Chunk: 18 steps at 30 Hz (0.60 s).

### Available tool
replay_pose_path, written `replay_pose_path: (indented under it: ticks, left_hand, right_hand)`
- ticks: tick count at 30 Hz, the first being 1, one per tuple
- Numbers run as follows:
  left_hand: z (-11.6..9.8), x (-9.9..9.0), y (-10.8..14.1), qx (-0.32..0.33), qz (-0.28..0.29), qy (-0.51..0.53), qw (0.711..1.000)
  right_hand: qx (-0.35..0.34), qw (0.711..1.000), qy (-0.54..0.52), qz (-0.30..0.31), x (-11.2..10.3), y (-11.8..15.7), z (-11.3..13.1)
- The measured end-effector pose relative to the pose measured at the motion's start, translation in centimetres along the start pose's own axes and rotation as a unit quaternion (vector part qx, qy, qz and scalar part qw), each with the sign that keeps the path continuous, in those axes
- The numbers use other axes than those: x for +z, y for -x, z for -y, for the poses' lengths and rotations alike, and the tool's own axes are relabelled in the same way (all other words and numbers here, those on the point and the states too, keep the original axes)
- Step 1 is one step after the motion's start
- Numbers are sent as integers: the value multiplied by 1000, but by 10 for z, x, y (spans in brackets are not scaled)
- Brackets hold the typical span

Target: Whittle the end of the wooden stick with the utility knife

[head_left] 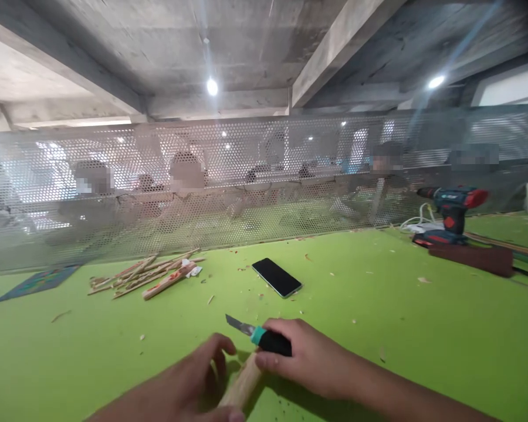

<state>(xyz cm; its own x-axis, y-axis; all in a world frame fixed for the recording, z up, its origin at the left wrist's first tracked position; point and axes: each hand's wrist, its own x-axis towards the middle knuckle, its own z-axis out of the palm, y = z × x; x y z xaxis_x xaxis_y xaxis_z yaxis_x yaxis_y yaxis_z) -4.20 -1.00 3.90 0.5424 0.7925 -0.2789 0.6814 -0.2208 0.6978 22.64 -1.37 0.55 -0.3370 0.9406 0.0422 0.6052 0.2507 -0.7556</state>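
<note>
One black-handled, teal-collared knife with a steel blade (259, 336) is clasped in the right hand (305, 354) in the head view, that thumb touching the far end of a pale, round wooden stick (245, 381). The left hand (193, 375) grips the stick's near end, index finger curled clear, above a bright green tabletop (378, 316). Beyond the knife lies a flat black smartphone (276, 276).

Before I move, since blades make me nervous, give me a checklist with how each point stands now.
1. Knife held in the right hand: ok.
2. Blade off the left hand: ok, apart but near.
3. Left hand's grip on the stick firm: cannot tell, partly out of frame.
4. Phone apart from the blade: ok, lies beyond it.
5. Table swept: not ok, shavings scattered.
</note>
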Motion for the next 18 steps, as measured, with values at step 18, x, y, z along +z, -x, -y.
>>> replay_pose_path:
  ticks: [18]
  left_hand:
    - [3,43,-72,73,122,446,884]
  right_hand:
    - [-14,994,98,-41,-27,8,4]
